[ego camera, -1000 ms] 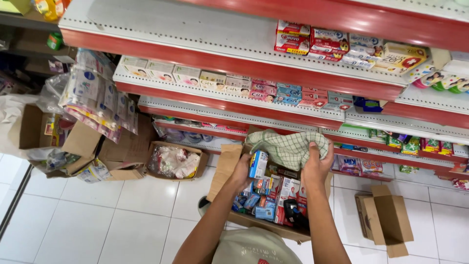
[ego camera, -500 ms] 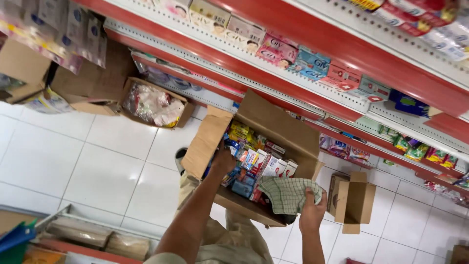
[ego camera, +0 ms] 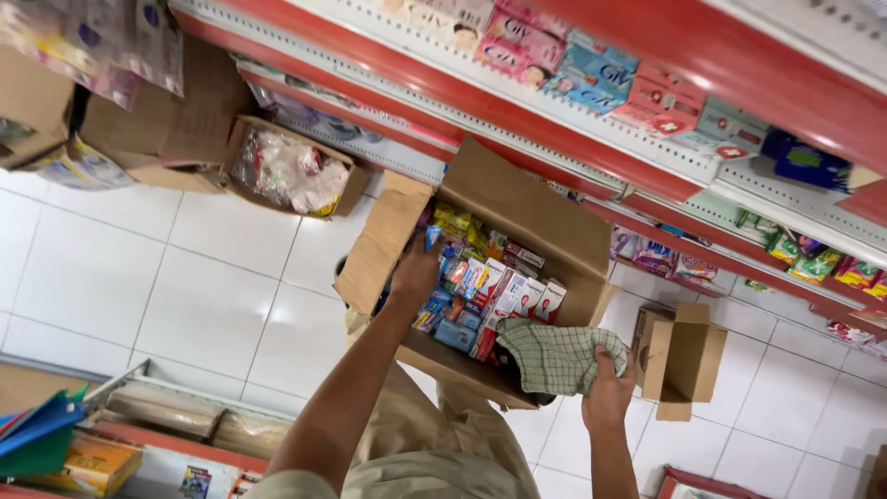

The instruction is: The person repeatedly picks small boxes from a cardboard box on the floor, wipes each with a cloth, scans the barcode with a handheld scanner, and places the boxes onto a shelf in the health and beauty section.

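An open cardboard box [ego camera: 527,208] full of small colourful packs and cartons stands in front of me on the floor side of the shelves. My left hand [ego camera: 416,273] reaches into its left part and rests among the blue and red packs [ego camera: 480,291]; whether it grips one is hidden. My right hand [ego camera: 607,393] holds a green-and-white checked cloth [ego camera: 554,356] at the box's near right corner.
Red-edged shelves [ego camera: 573,102] with small boxed goods run across the top. A small open carton [ego camera: 684,356] sits right of the box, another with wrapped goods [ego camera: 286,171] to the left. White floor tiles [ego camera: 148,296] lie at left, a lower shelf edge [ego camera: 139,434] near me.
The view has tilted and swung down. My right hand has carried the checked cloth from above the box down to its near right corner. My left hand stays inside the box.
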